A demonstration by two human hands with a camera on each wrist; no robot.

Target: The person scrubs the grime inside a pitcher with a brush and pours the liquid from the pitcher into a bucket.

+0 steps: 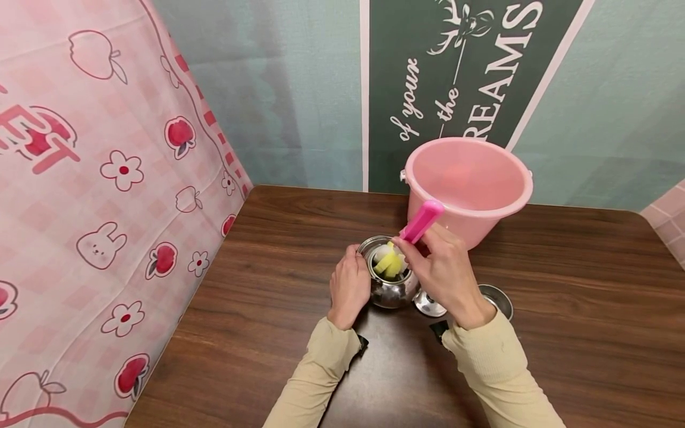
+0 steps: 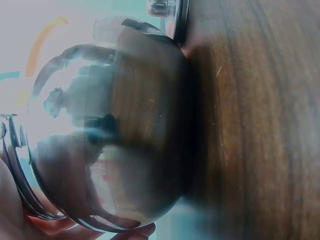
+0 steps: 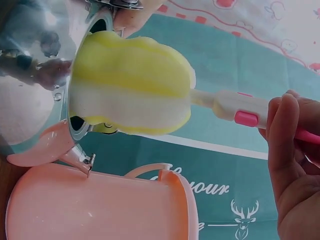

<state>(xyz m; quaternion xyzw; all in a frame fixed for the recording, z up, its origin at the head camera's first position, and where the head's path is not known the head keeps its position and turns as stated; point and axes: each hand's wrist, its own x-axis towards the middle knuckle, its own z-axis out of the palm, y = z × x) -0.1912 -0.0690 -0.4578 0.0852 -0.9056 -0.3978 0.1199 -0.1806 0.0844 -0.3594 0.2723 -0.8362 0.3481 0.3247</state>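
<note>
"of your the REAMS": green panel (image 1: 428,89)

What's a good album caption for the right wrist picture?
Right hand holding a yellow-white sponge brush partly inside a metal pot, near a pink bucket.

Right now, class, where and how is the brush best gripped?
Grip the brush by its pink handle, probably from above and the right, as the right hand does: the slim handle rises clear of the pot, while the wide sponge sits partly inside.
</note>
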